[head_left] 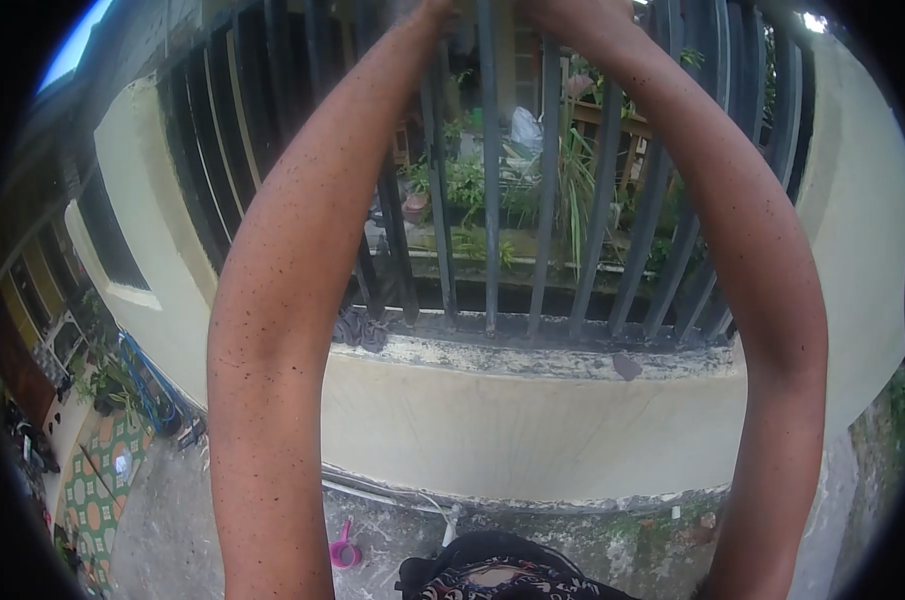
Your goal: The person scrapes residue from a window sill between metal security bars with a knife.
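Watching remotely, I saw both arms raised before the bars, which rose from the wall, presumably to fence the plants behind. Left grip and right grip were cropped above; I couldn't tell whether either was closed.

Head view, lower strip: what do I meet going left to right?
Green tiles, left arm, pink dipper, black clothing, right arm.

The left arm and right arm are bare, sprinkled with small specks. Near, a black top shows pale patterning.
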